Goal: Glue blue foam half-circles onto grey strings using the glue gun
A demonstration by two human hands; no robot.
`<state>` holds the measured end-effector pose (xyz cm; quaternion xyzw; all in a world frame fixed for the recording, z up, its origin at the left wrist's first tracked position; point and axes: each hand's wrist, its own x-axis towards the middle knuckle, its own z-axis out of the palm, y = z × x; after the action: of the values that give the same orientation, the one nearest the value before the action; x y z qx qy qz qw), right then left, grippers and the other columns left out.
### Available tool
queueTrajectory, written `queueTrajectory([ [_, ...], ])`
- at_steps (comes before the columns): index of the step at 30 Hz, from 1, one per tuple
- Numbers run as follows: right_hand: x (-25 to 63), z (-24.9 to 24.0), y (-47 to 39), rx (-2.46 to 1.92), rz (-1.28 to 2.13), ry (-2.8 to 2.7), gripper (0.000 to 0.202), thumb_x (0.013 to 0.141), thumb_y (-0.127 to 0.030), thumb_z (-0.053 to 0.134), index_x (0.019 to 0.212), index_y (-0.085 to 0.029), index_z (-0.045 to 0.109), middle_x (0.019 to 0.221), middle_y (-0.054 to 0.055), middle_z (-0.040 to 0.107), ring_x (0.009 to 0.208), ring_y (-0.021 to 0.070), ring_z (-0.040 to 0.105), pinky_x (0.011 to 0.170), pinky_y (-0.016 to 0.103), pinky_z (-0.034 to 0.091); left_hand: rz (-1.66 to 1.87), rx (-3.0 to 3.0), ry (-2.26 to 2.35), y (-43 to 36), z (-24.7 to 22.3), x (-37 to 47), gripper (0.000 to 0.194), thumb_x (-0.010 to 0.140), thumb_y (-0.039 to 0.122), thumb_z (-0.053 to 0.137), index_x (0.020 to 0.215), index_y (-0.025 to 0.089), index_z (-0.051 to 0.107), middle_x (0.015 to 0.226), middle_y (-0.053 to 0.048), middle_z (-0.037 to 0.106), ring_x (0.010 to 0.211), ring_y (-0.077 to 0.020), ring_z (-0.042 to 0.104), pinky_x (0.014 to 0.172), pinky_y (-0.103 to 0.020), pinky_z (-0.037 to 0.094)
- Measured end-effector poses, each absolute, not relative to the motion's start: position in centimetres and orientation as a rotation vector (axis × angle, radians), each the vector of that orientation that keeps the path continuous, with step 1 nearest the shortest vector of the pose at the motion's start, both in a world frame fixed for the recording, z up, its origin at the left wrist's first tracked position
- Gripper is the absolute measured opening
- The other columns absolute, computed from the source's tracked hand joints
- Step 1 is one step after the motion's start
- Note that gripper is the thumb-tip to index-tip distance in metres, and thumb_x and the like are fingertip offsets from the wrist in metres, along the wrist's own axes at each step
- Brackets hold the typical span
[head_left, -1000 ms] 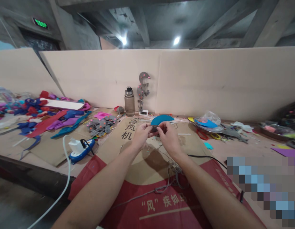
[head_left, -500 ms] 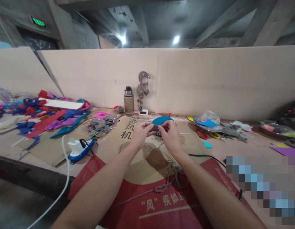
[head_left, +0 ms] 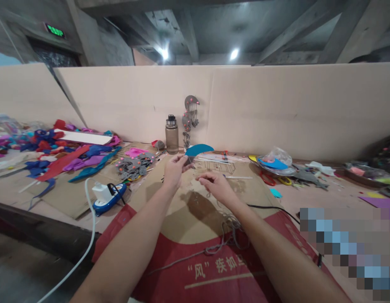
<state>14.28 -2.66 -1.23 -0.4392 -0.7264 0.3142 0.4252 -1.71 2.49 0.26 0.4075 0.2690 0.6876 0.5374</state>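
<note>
My left hand [head_left: 175,169] pinches the left end of a curved blue felt piece [head_left: 199,149], holding it up above the cardboard. A darker grey patch shows beside the fingers at the felt's lower corner. My right hand [head_left: 216,186] is closed in a pinch, lower and to the right, apart from the felt. What sits between its fingertips is too small to make out. Below the right hand, a loose tangle of grey yarn [head_left: 232,229] lies on the cardboard sheet [head_left: 179,227], one strand trailing left over the red part.
A bottle [head_left: 172,136] and a hanging grey crescent ornament [head_left: 191,102] are at the back board. Left are grey felt pieces with pink pins [head_left: 134,166], a blue power strip [head_left: 109,200] and fabric scraps [head_left: 71,158]. Right are scissors [head_left: 267,179] and a tray [head_left: 278,169].
My hands have parted. The left has moved left with the blue felt piece; the right has let go of the felt and come down and slightly left.
</note>
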Motion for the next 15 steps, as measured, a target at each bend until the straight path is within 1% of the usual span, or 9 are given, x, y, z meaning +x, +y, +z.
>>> queueTrajectory([
  [2, 14.8, -1.2, -2.5, -1.069, 1.018, -1.971, 0.03, 0.083, -0.042, 0.053, 0.08, -0.02, 0.073, 0.066, 0.001, 0.067, 0.058, 0.014, 0.056, 0.057, 0.026, 0.043, 1.718, 0.918, 0.591, 3.1, 0.8, -3.0, 0.012, 0.072, 0.023, 0.07, 0.078, 0.015, 0.063, 0.078, -0.002, 0.071, 0.074, -0.0158, 0.069, 0.071, -0.028, 0.057],
  [3, 15.3, -1.2, -2.4, -1.076, 1.071, -2.02, 0.035, 0.084, -0.045, 0.051, 0.078, -0.019, 0.073, 0.065, 0.002, 0.067, 0.057, 0.0142, 0.056, 0.056, 0.026, 0.043, 1.753, 0.896, 0.572, 3.3, 1.1, -3.7, 0.014, 0.072, 0.024, 0.07, 0.079, 0.015, 0.062, 0.078, -0.003, 0.071, 0.075, -0.0158, 0.07, 0.07, -0.027, 0.057],
  [4, 15.9, -1.1, -2.1, -1.115, 1.047, -2.028, 0.039, 0.084, -0.048, 0.049, 0.075, -0.019, 0.073, 0.065, 0.002, 0.067, 0.056, 0.0145, 0.056, 0.055, 0.026, 0.043, 1.777, 0.883, 0.547, 3.5, 1.5, -4.3, 0.015, 0.072, 0.025, 0.07, 0.08, 0.015, 0.061, 0.079, -0.003, 0.072, 0.077, -0.0159, 0.07, 0.071, -0.026, 0.057],
  [6, 17.4, -1.0, -1.4, -1.288, 0.798, -1.92, 0.043, 0.087, -0.049, 0.045, 0.071, -0.018, 0.07, 0.063, 0.004, 0.066, 0.056, 0.0146, 0.056, 0.054, 0.025, 0.041, 1.838, 0.844, 0.499, 3.7, 2.1, -5.4, 0.018, 0.072, 0.026, 0.07, 0.082, 0.016, 0.06, 0.082, -0.004, 0.073, 0.08, -0.0165, 0.071, 0.072, -0.025, 0.057],
  [8, 18.8, -1.5, -0.6, -1.497, 0.403, -1.772, 0.04, 0.087, -0.047, 0.044, 0.067, -0.019, 0.065, 0.062, 0.004, 0.064, 0.056, 0.0145, 0.055, 0.053, 0.025, 0.038, 1.867, 0.834, 0.465, 3.7, 2.5, -5.9, 0.018, 0.072, 0.027, 0.071, 0.082, 0.016, 0.06, 0.084, -0.004, 0.073, 0.081, -0.0166, 0.071, 0.073, -0.025, 0.057],
  [10, 19.8, -2.7, 0.2, -1.7, 0.163, -1.665, 0.034, 0.081, -0.047, 0.056, 0.062, -0.019, 0.061, 0.06, 0.006, 0.063, 0.055, 0.0153, 0.055, 0.053, 0.026, 0.038, 1.86, 0.847, 0.455, 3.5, 2.7, -5.9, 0.019, 0.072, 0.027, 0.071, 0.083, 0.016, 0.06, 0.085, -0.005, 0.073, 0.082, -0.0168, 0.071, 0.074, -0.025, 0.057],
  [11, 20.1, -3.4, 0.6, -1.772, 0.133, -1.653, 0.033, 0.076, -0.047, 0.062, 0.059, -0.02, 0.058, 0.055, 0.006, 0.061, 0.055, 0.0161, 0.055, 0.053, 0.026, 0.038, 1.846, 0.859, 0.458, 3.4, 2.7, -5.8, 0.02, 0.072, 0.027, 0.071, 0.083, 0.016, 0.06, 0.086, -0.005, 0.073, 0.083, -0.017, 0.071, 0.074, -0.025, 0.057],
  [13, 20.1, -4.9, 1.1, -1.806, 0.134, -1.636, 0.031, 0.067, -0.045, 0.071, 0.055, -0.021, 0.055, 0.051, 0.005, 0.057, 0.056, 0.0176, 0.057, 0.055, 0.027, 0.04, 1.807, 0.885, 0.465, 3.2, 2.6, -5.4, 0.02, 0.072, 0.027, 0.071, 0.083, 0.015, 0.06, 0.085, -0.006, 0.073, 0.083, -0.0176, 0.071, 0.073, -0.025, 0.057],
  [15, 19.9, -6.1, 1.5, -1.688, 0.214, -1.61, 0.028, 0.063, -0.039, 0.074, 0.054, -0.022, 0.053, 0.048, 0.004, 0.054, 0.057, 0.0189, 0.059, 0.057, 0.029, 0.042, 1.768, 0.916, 0.462, 3.1, 2.3, -4.9, 0.02, 0.072, 0.026, 0.071, 0.083, 0.015, 0.06, 0.085, -0.006, 0.073, 0.083, -0.0178, 0.071, 0.073, -0.026, 0.058],
])
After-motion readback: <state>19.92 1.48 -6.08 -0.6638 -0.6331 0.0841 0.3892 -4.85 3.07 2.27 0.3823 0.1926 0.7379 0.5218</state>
